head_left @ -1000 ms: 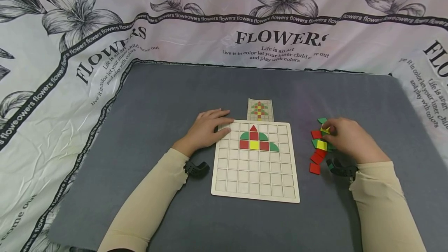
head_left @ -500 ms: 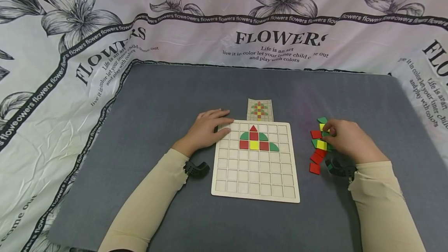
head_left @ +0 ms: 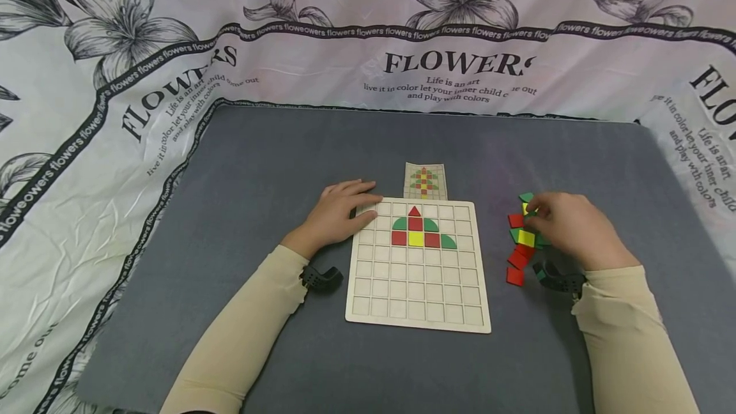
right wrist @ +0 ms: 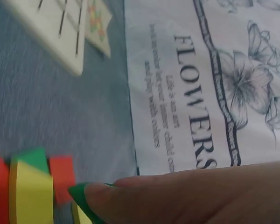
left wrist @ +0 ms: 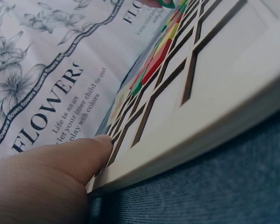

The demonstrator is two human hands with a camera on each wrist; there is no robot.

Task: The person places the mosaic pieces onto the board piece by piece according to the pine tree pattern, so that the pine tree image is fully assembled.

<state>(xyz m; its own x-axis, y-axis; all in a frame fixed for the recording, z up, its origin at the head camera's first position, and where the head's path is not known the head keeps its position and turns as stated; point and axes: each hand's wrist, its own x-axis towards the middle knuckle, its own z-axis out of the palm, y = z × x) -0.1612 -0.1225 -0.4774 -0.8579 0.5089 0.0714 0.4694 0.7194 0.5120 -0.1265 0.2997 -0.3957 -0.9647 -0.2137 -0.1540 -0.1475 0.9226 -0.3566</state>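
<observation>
My left hand (head_left: pixel 333 216) rests at the upper left corner of the pale gridded board (head_left: pixel 416 302), fingers extended, thumb touching its edge. On the board sit a red triangle (head_left: pixel 414 211), red squares, a yellow square (head_left: pixel 416 239) and green quarter-round tiles (head_left: pixel 448 242). To the right, my right hand (head_left: pixel 577 229) is over a small pile of tiles. Between its thumb and finger it pinches a green tile (right wrist: pixel 84 200), mostly hidden by the fingers. Beneath and beside them lie a yellow tile (head_left: pixel 526 239), red tiles (head_left: pixel 515 276) and green ones.
A small patterned card (head_left: pixel 425 181) lies against the board's far edge, showing a tree-like design of coloured shapes. Grey cloth (head_left: pixel 287 337) covers the tabletop. Behind it hangs or lies a white flower-printed sheet (head_left: pixel 322 69). Each wrist wears a dark strap device (head_left: pixel 322 278).
The right hand shifts slightly over the pile, its fingertips drawing closer together around a green tile. The left hand stays on the board's corner, and the board tiles are the same.
</observation>
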